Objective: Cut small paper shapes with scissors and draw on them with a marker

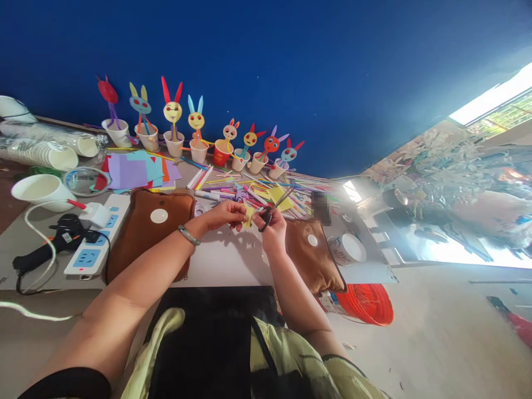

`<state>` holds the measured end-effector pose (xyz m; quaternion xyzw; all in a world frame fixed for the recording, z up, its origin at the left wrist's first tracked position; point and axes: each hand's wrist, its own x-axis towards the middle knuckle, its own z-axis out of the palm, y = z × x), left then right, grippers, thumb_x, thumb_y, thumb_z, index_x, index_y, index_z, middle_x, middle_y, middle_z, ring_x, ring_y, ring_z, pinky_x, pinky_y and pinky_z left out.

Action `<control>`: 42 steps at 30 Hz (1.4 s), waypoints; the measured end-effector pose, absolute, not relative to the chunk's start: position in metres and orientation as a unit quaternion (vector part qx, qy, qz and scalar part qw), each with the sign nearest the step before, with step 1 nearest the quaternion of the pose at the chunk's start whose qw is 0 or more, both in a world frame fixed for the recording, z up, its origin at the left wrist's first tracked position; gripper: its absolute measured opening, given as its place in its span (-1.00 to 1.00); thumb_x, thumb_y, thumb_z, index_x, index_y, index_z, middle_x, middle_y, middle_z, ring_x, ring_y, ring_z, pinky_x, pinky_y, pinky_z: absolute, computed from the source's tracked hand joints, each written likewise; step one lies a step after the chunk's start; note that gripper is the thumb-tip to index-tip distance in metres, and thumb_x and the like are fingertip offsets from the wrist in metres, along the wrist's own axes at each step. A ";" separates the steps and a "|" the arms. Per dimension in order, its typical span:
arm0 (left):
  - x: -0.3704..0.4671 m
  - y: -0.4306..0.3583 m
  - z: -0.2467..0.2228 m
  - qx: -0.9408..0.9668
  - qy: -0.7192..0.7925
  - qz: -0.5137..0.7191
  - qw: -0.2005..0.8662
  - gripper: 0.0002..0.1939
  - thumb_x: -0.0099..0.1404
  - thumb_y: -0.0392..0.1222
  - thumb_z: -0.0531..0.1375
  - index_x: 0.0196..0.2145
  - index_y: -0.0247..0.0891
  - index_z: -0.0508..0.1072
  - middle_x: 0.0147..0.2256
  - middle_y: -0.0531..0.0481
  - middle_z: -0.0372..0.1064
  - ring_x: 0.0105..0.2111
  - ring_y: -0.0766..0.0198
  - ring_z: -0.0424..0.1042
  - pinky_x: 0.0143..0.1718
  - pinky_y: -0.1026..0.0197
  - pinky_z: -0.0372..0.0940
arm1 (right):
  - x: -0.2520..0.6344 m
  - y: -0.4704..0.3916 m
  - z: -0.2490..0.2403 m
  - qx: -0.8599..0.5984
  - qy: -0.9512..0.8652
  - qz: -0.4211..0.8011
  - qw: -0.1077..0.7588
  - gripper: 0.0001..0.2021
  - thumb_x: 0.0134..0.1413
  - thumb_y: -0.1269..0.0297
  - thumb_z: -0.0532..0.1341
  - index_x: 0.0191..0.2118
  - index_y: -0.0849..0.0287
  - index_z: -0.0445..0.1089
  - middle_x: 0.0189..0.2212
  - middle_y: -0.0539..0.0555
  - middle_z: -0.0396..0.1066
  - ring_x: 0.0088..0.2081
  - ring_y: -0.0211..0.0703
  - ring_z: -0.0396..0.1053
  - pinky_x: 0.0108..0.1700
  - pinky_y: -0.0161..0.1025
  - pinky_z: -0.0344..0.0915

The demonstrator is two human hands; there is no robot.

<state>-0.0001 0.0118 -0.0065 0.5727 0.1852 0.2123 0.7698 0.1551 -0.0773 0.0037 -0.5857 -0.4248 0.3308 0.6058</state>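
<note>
Over the middle of the table, my left hand pinches a small piece of yellow paper. My right hand is closed around the handles of a pair of scissors, whose blades point up and away to the right. Fingers of my right hand come up close to the paper's right side; whether they touch it I cannot tell. Just beyond both hands lies a heap of coloured markers and paper strips, with a yellow sheet among them.
Paper cups with rabbit-faced figures line the blue wall. Coloured paper sheets lie left. Brown cushions flank my arms. A power strip, a black glue gun and stacked cups stand left; an orange bucket is below right.
</note>
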 end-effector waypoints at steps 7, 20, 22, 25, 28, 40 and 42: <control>0.001 0.012 -0.010 0.584 0.175 0.226 0.759 -0.58 0.03 0.04 0.42 -0.40 -0.35 0.41 -0.58 0.06 0.37 -0.63 0.43 0.35 -0.63 0.39 0.09 | 0.155 -0.077 0.003 -0.597 -0.421 0.311 0.608 -0.73 -0.21 0.19 0.40 -0.40 0.13 0.32 -0.53 -0.10 0.36 -0.50 -0.32 0.23 -0.43 -0.32 0.18; 0.006 0.013 -0.023 0.637 0.170 0.243 0.711 -0.56 0.08 0.11 0.39 -0.40 -0.35 0.42 -0.50 0.05 0.39 -0.58 0.41 0.39 -0.59 0.38 0.14 | 0.150 -0.077 0.001 -0.597 -0.418 0.307 0.612 -0.71 -0.22 0.18 0.41 -0.42 0.12 0.30 -0.55 -0.11 0.36 -0.52 -0.31 0.27 -0.45 -0.32 0.20; 0.005 0.012 -0.020 0.634 0.175 0.238 0.714 -0.57 0.10 0.11 0.38 -0.40 -0.35 0.42 -0.53 0.04 0.39 -0.60 0.43 0.36 -0.61 0.39 0.10 | 0.151 -0.076 0.000 -0.596 -0.411 0.307 0.617 -0.69 -0.25 0.18 0.43 -0.43 0.12 0.29 -0.56 -0.12 0.34 -0.52 -0.31 0.26 -0.44 -0.32 0.19; 0.003 0.011 -0.014 0.633 0.176 0.233 0.717 -0.56 0.16 0.14 0.34 -0.42 -0.36 0.42 -0.61 0.04 0.36 -0.66 0.47 0.25 -0.62 0.39 0.06 | 0.154 -0.075 -0.001 -0.590 -0.400 0.318 0.624 -0.67 -0.27 0.20 0.44 -0.44 0.12 0.28 -0.57 -0.13 0.33 -0.52 -0.32 0.24 -0.44 -0.32 0.18; 0.001 0.010 -0.010 0.623 0.172 0.227 0.729 -0.55 0.17 0.16 0.32 -0.43 -0.36 0.42 -0.64 0.04 0.35 -0.68 0.48 0.20 -0.62 0.38 0.06 | 0.156 -0.075 -0.001 -0.582 -0.384 0.343 0.629 -0.66 -0.27 0.18 0.45 -0.42 0.12 0.28 -0.58 -0.15 0.30 -0.54 -0.34 0.20 -0.45 -0.33 0.16; -0.001 0.009 -0.005 0.579 0.185 0.208 0.766 -0.53 0.07 0.15 0.38 -0.46 -0.33 0.36 -0.66 0.07 0.31 -0.68 0.46 0.23 -0.63 0.38 0.03 | 0.157 -0.072 0.000 -0.556 -0.348 0.407 0.636 -0.63 -0.29 0.15 0.45 -0.44 0.11 0.26 -0.61 -0.19 0.19 -0.61 -0.40 0.05 -0.53 -0.33 0.03; -0.001 0.008 -0.004 0.579 0.186 0.205 0.767 -0.53 0.07 0.15 0.39 -0.47 -0.33 0.36 -0.67 0.07 0.31 -0.68 0.47 0.22 -0.63 0.38 0.03 | 0.157 -0.072 0.000 -0.556 -0.354 0.394 0.641 -0.65 -0.30 0.19 0.45 -0.43 0.12 0.28 -0.58 -0.17 0.25 -0.58 -0.39 0.11 -0.50 -0.33 0.08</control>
